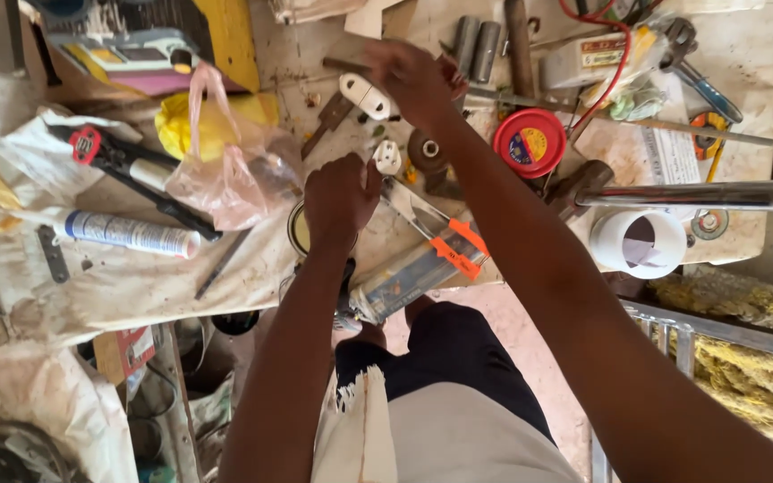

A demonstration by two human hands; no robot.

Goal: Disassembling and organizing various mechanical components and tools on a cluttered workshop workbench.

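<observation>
Left hand point(340, 192) fisted, pinching small white plug point(387, 157) above tin point(298, 230) | right hand point(415, 82) fingers curled by white socket point(365, 95), grip unclear | 2 pieces apart on cluttered workbench point(136, 286).

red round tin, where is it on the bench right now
In the head view the red round tin lies on the bench right of centre, just right of the right hand, above the shiny metal pipe.
</observation>
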